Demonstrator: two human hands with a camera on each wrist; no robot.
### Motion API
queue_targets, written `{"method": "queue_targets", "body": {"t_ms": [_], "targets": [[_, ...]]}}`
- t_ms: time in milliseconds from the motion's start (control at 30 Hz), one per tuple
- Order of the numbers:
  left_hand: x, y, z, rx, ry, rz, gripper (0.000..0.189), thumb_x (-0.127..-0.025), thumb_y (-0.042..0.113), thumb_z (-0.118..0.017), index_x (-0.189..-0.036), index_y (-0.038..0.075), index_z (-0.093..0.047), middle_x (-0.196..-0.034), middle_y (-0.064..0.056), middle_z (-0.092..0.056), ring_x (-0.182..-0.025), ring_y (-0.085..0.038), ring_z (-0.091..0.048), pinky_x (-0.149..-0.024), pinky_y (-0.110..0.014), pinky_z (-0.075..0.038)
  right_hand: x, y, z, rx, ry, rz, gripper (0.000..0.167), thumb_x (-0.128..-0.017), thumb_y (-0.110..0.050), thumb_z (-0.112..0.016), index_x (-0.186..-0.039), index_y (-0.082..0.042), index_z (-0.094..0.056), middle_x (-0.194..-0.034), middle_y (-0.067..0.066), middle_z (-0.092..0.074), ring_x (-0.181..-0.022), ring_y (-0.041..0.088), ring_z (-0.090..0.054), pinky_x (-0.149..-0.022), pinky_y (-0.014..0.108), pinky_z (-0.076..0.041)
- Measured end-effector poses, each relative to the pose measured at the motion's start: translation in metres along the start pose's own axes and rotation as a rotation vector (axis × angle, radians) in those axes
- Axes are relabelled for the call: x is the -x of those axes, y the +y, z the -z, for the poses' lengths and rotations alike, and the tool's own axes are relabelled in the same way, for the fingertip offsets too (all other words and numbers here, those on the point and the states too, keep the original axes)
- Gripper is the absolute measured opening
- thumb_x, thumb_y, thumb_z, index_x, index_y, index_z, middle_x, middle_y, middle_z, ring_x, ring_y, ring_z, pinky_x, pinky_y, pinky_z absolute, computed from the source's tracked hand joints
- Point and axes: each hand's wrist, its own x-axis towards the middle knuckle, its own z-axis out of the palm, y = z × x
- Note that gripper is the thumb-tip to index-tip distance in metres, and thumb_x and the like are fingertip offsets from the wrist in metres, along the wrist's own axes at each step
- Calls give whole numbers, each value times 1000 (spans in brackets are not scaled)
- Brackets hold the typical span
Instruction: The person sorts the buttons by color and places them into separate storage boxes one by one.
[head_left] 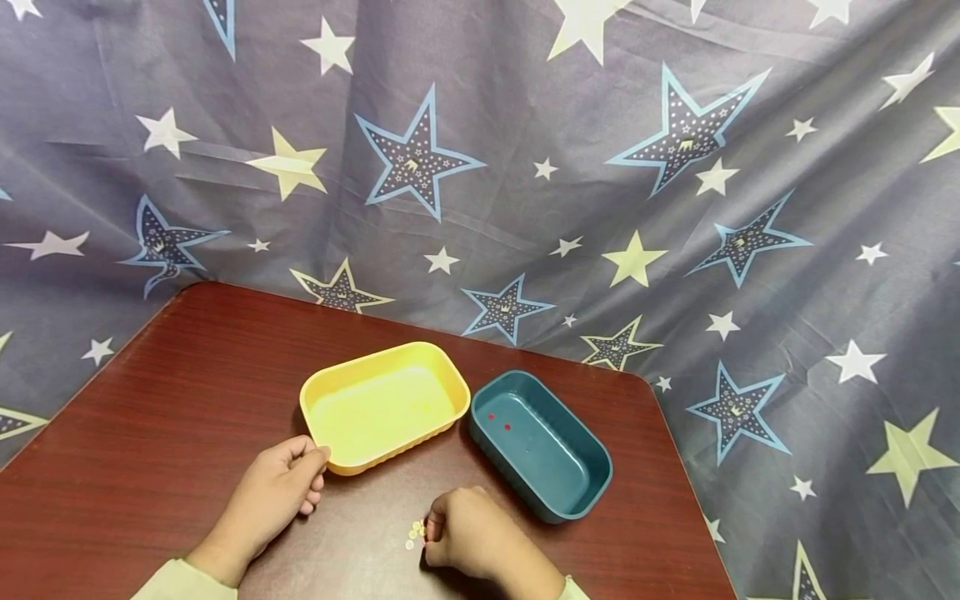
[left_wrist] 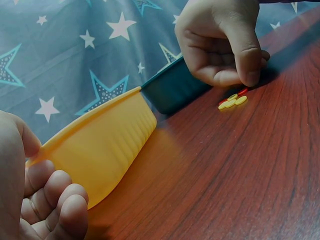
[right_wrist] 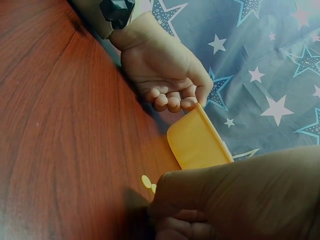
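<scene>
My left hand holds the near-left corner of a yellow plastic tub, its thumb at the rim and fingers curled against the outside wall. Small flat yellow discs lie in a little pile on the table with a couple of red ones. Right at this pile is my right hand, fingers curled and thumb tip down beside a red disc. Whether a disc is between those fingertips is hidden. Two red discs sit inside a dark teal tub. A tiny yellow spot shows on the yellow tub's floor.
Both tubs stand close together on a reddish-brown wooden table, the teal one to the right. A grey curtain printed with stars hangs behind the table. A dark watch-like device is on the left wrist.
</scene>
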Motion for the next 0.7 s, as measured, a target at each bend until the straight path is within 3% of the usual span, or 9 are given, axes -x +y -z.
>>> {"method": "queue_targets", "body": {"t_ms": [267,500,700], "targets": [[-1,-2,0,0,1,0,35,-115,32,-63,-96,3,-63,-83,-4,-65,-66,-15,-67,-59,-31,-64,1,3,3,-81,-21,52,26,-73,-9,-90,-75,-27,-70,-64,-28,-53,-62,-10,-49,-61,9,-44],[-1,-2,0,-13,1,2,35,-115,32,-62,-95,3,-63,-83,-4,-65,-66,-15,-67,-59,-31,-64,0,17,10,-117,-25,67,19,-80,-10,-87,-77,-26,-77,-67,-29,-58,-69,-12,-53,-69,8,-48],[-1,-1,0,-8,2,1,35,-115,32,-62,-96,3,-63,-83,-4,-65,-66,-15,-66,-59,-30,-64,-2,27,12,-200,-9,66,18,-79,-9,-86,-76,-26,-79,-65,-27,-60,-64,-10,-53,-61,11,-48]]}}
